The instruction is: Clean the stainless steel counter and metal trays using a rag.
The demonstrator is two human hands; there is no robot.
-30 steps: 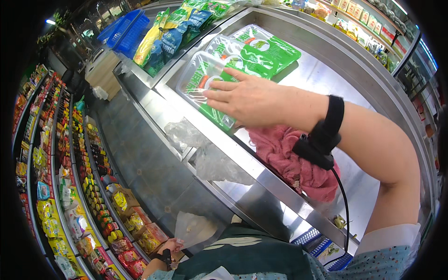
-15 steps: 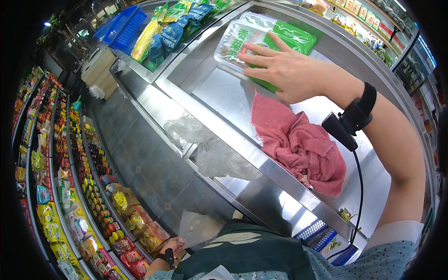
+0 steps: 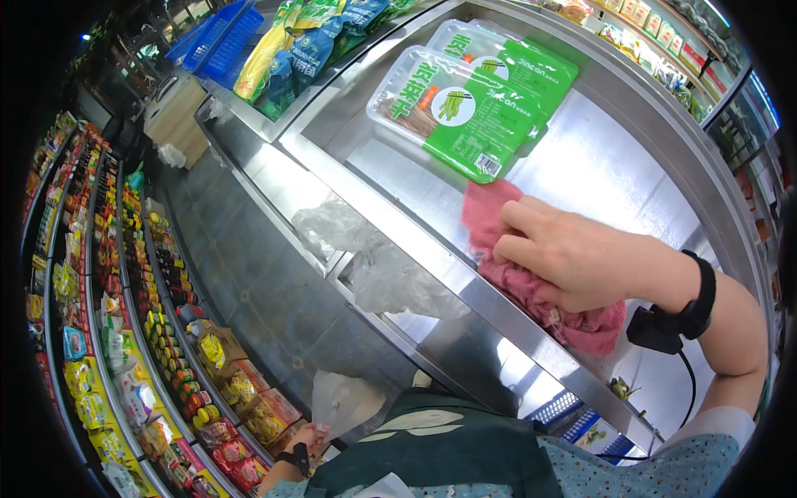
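My right hand (image 3: 558,253) is closed on a crumpled pinkish-red cloth (image 3: 594,328), which lies on the steel tray of the counter. Just beyond it, two flat clear packs with green printed film lie overlapping: the nearer pack (image 3: 465,116) rests partly over the farther pack (image 3: 540,75). A black band with a small cabled device sits on my right wrist. Low at the left, beside my body, my left hand (image 3: 311,436) pinches the edge of a thin translucent plastic bag (image 3: 344,402) that hangs open.
Crumpled clear plastic bags (image 3: 398,278) lie on the lower steel ledge. Yellow, blue and green packets (image 3: 307,50) and blue baskets (image 3: 220,46) stand at the far left. Shelves of packaged goods (image 3: 124,357) run along the left, across a tiled floor (image 3: 249,274).
My right hand has left the packs, come toward me and taken hold of the cloth. The nearer pack now lies closer to the cloth. My left hand stays with the bag.
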